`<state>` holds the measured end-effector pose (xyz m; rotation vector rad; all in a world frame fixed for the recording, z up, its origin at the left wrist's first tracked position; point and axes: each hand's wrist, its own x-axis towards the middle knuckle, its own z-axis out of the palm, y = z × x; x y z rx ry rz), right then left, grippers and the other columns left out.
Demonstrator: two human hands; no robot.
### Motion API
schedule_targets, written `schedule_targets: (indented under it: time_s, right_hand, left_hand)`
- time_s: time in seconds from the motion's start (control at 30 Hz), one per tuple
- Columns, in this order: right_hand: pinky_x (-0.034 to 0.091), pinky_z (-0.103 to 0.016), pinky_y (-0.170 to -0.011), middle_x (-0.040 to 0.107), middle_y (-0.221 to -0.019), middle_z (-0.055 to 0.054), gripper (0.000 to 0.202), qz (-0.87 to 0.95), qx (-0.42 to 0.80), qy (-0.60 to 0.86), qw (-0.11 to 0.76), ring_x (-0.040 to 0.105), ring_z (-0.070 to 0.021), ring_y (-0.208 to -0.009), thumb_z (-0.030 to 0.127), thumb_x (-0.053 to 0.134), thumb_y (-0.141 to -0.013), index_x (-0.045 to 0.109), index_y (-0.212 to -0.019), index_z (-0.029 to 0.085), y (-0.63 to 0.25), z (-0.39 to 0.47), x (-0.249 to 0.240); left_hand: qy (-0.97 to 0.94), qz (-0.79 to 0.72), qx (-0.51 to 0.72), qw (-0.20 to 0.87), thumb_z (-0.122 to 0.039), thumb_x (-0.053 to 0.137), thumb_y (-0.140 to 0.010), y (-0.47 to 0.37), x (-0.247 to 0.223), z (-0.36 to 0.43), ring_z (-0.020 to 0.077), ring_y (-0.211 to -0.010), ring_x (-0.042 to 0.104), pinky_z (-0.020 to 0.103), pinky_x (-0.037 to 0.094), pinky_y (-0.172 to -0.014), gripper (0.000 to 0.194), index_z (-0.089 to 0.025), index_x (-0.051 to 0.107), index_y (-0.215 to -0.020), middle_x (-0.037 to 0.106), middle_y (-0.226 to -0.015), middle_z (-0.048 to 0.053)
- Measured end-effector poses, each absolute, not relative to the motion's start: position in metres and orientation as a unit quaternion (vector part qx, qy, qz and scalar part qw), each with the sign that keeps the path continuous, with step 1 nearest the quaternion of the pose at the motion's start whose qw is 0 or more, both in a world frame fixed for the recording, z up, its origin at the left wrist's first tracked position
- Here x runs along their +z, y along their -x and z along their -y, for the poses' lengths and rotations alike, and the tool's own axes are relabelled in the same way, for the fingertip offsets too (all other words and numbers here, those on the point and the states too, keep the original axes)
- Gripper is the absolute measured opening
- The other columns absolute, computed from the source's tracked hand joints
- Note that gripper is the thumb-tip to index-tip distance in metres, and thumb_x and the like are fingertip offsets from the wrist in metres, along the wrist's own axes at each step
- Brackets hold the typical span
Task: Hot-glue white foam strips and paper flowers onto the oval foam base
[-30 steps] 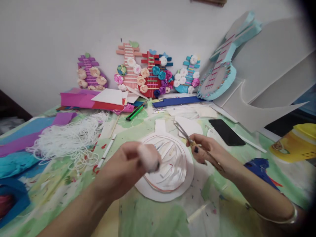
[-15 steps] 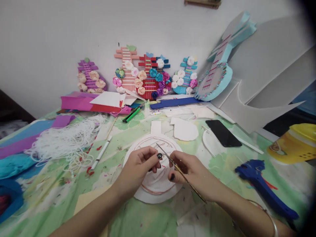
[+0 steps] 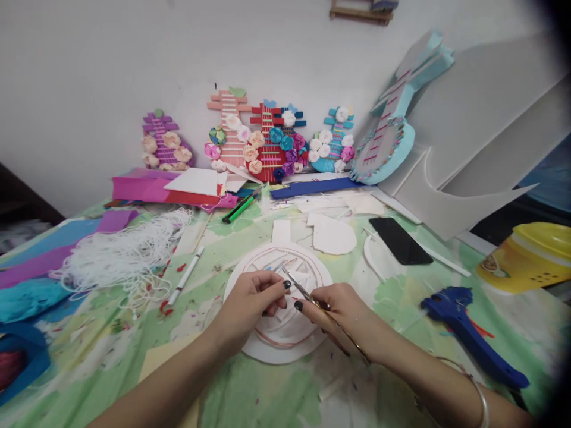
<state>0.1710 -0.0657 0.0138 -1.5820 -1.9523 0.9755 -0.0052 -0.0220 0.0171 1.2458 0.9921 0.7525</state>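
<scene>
My right hand (image 3: 336,312) holds gold-handled scissors (image 3: 307,294), their tips pointing up and left toward my left fingers. Pinched closed, my left hand (image 3: 259,297) has its thumb and fingertips close to the blades; what they hold is too small to make out. Beneath both hands lies a round white board (image 3: 267,353) with a reddish ring line and a short neck (image 3: 281,230) at its top. Loose white strips and scraps lie on the board, partly hidden by my hands.
White cord (image 3: 129,255) is heaped at left beside a white marker (image 3: 187,274). A green cutter (image 3: 239,209), phone (image 3: 400,240), blue glue gun (image 3: 475,336) and yellow tub (image 3: 526,258) surround the work. Decorated instrument shapes (image 3: 267,142) line the wall.
My right hand has shifted its hold on the scissors, with its thumb and the blades nearer my left fingertips. The view has moved slightly.
</scene>
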Motion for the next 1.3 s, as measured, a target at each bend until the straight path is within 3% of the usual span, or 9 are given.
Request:
schedule_targets:
  time_s: [0.47, 0.8, 0.87, 0.97, 1.07, 1.17, 1.3]
  right_hand:
    - [0.028, -0.019, -0.028, 0.041, -0.036, 0.003, 0.053, 0.639, 0.483, 0.572, 0.176, 0.041, -0.0093, -0.027, 0.065, 0.034, -0.086, 0.039, -0.057, 0.02, -0.168, 0.074, 0.011]
    - [0.026, -0.02, -0.028, 0.039, -0.035, 0.005, 0.049, 0.61, 0.488, 0.601, 0.171, 0.036, -0.0094, -0.027, 0.064, 0.04, -0.083, 0.039, -0.059, 0.021, -0.172, 0.069, 0.014]
    - [0.026, -0.021, -0.032, 0.041, -0.037, 0.004, 0.046, 0.634, 0.433, 0.617, 0.171, 0.038, -0.0098, -0.031, 0.058, 0.045, -0.083, 0.039, -0.057, 0.021, -0.177, 0.066, 0.023]
    - [0.029, -0.024, -0.045, 0.051, -0.051, 0.0, 0.032, 0.68, 0.243, 0.67, 0.172, 0.049, -0.014, -0.048, 0.042, 0.053, -0.082, 0.045, -0.06, 0.02, -0.189, 0.059, 0.034]
    - [0.03, -0.027, -0.055, 0.06, -0.071, -0.008, 0.011, 0.672, 0.087, 0.727, 0.113, 0.055, -0.0198, -0.066, 0.023, 0.048, -0.083, 0.054, -0.076, 0.016, -0.202, 0.049, 0.037]
    - [0.029, -0.029, -0.056, 0.063, -0.079, -0.013, 0.014, 0.659, 0.034, 0.75, 0.05, 0.057, -0.023, -0.072, 0.015, 0.042, -0.083, 0.056, -0.086, 0.013, -0.211, 0.044, 0.035]
    - [0.031, -0.031, -0.057, 0.063, -0.072, -0.012, 0.019, 0.682, 0.039, 0.73, -0.008, 0.059, -0.0247, -0.07, 0.017, 0.04, -0.086, 0.058, -0.081, 0.016, -0.224, 0.062, 0.037]
  left_hand:
    - [-0.514, -0.446, 0.259, 0.685, -0.031, 0.062, -0.068, 0.007, 0.015, 0.022, 0.0017, -0.03, 0.034, 0.016, 0.015, -0.034, 0.027, -0.012, 0.054, -0.051, 0.045, -0.038, -0.004]
    - [-0.528, -0.443, 0.252, 0.679, -0.029, 0.066, -0.068, 0.015, 0.013, 0.014, 0.0046, -0.035, 0.046, 0.015, 0.022, -0.033, 0.02, -0.012, 0.058, -0.059, 0.058, -0.052, 0.0]
    - [-0.543, -0.451, 0.279, 0.651, -0.028, 0.068, -0.068, 0.019, 0.015, 0.01, 0.0051, -0.037, 0.048, 0.015, 0.026, -0.034, 0.018, -0.012, 0.062, -0.063, 0.06, -0.055, 0.001]
    - [-0.565, -0.478, 0.316, 0.594, -0.029, 0.07, -0.068, 0.026, 0.017, 0.002, 0.0066, -0.04, 0.049, 0.016, 0.032, -0.038, 0.018, -0.011, 0.067, -0.067, 0.06, -0.05, 0.002]
    - [-0.568, -0.495, 0.34, 0.563, -0.028, 0.072, -0.066, 0.032, 0.017, -0.005, 0.0088, -0.043, 0.051, 0.018, 0.037, -0.042, 0.019, -0.01, 0.069, -0.071, 0.06, -0.048, 0.003]
    - [-0.538, -0.497, 0.364, 0.575, -0.028, 0.073, -0.063, 0.035, 0.017, -0.009, 0.01, -0.045, 0.054, 0.019, 0.041, -0.044, 0.022, -0.009, 0.068, -0.072, 0.063, -0.052, 0.004]
    - [-0.505, -0.497, 0.402, 0.58, -0.028, 0.077, -0.058, 0.035, 0.018, -0.01, 0.0109, -0.047, 0.058, 0.02, 0.042, -0.045, 0.027, -0.009, 0.066, -0.074, 0.066, -0.059, 0.005]
